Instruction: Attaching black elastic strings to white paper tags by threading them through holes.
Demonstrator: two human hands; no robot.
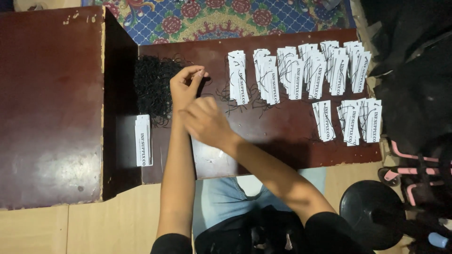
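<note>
Over a dark red-brown table, the left hand pinches a thin black string beside a heap of black strings, the right hand curled closed before it, with white rectangular tags stacked in rows to the right and one white stack at left.

Bare forearms, short black sleeves, light blue jeans, no rings or watch visible.
</note>
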